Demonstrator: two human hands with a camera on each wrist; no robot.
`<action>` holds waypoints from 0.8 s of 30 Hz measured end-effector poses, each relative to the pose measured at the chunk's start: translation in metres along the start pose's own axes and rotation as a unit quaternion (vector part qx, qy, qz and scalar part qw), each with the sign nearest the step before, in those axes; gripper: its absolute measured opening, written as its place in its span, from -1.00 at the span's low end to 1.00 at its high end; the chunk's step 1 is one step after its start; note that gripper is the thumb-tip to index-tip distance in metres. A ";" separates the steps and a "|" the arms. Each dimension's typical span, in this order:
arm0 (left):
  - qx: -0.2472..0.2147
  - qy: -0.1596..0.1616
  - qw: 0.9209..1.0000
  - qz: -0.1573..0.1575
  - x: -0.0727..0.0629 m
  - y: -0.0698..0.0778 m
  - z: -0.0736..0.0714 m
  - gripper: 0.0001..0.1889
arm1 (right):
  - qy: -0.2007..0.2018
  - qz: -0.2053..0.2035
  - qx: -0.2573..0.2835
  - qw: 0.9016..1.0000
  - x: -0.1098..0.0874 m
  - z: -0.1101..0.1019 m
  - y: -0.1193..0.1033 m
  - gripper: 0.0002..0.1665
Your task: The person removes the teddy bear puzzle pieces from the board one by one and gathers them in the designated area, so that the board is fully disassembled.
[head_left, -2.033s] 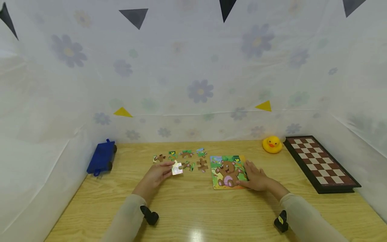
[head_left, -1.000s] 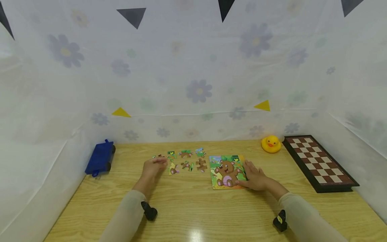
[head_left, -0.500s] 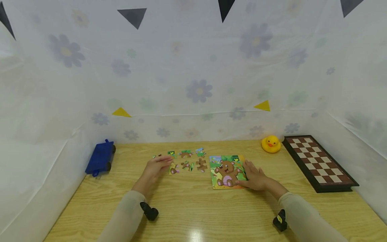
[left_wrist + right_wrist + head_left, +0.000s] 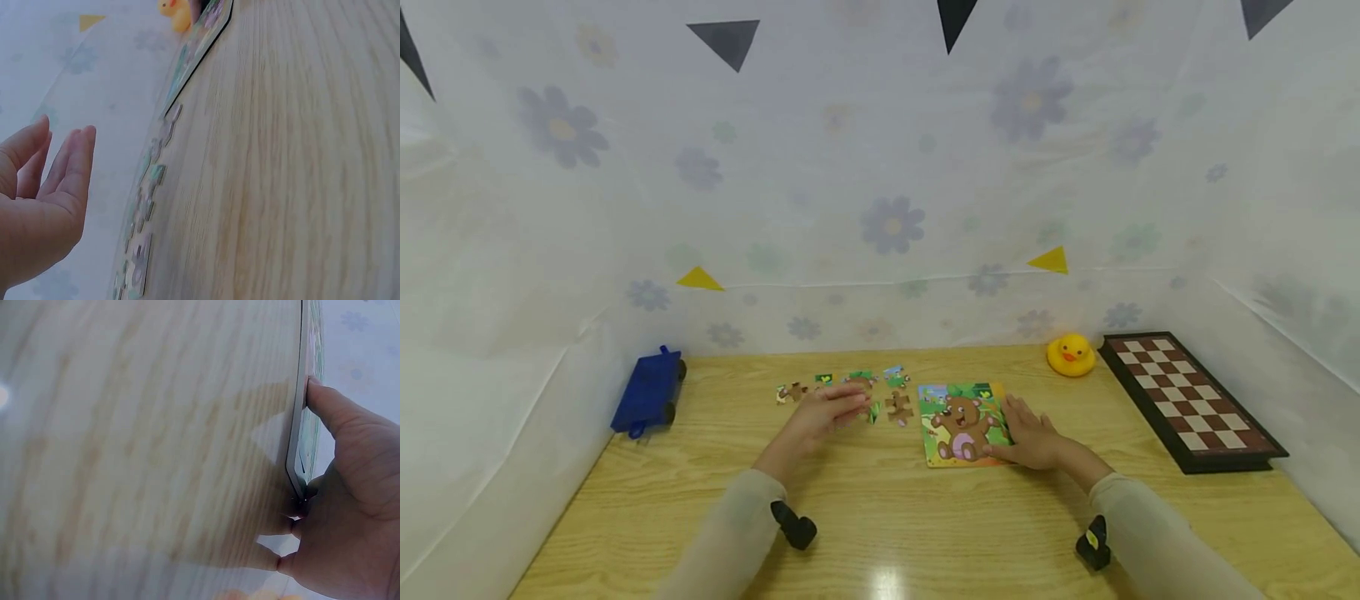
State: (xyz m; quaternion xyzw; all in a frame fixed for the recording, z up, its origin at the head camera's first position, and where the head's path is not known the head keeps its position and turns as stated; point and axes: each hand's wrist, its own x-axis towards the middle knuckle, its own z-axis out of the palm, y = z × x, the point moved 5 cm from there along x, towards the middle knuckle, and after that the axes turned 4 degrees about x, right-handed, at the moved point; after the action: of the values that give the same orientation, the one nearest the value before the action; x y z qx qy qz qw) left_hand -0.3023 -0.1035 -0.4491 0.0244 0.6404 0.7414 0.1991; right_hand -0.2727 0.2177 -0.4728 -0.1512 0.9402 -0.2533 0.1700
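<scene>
My left hand point(image 4: 831, 408) hovers over the loose jigsaw pieces, its fingers loosely extended. In the left wrist view, a gap shows between thumb and fingers, with nothing held there. Around it lie a brown piece point(image 4: 898, 407), a blue-and-green piece point(image 4: 896, 377) and a brown-and-cream piece point(image 4: 792, 392); the hand covers part of the group. To the right is a square puzzle board point(image 4: 961, 429) with a brown bear picture. My right hand point(image 4: 1033, 435) rests along the board's right edge, fingers straight and thumb point(image 4: 328, 403) on its face.
A blue toy cart point(image 4: 649, 392) stands at the table's left side. A yellow rubber duck point(image 4: 1071, 356) sits at the back right, beside a black-framed checkerboard point(image 4: 1191, 400). A white flowered cloth point(image 4: 880, 167) walls the wooden table point(image 4: 880, 517) behind and at the sides.
My left hand set a jigsaw piece down among the others and let it go. It then moved right over the group. The right hand has stayed on the board.
</scene>
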 end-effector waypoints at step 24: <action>0.021 -0.141 0.989 -0.049 0.020 -0.040 0.106 -0.59 | 0.003 -0.012 0.014 1.000 0.001 -0.002 0.002 0.20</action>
State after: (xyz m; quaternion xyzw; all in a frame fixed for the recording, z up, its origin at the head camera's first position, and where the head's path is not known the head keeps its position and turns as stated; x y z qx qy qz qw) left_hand -0.2793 0.0069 -0.4727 0.1014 0.6218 0.7062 0.3231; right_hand -0.2741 0.2195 -0.4725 -0.1589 0.9353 -0.2691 0.1661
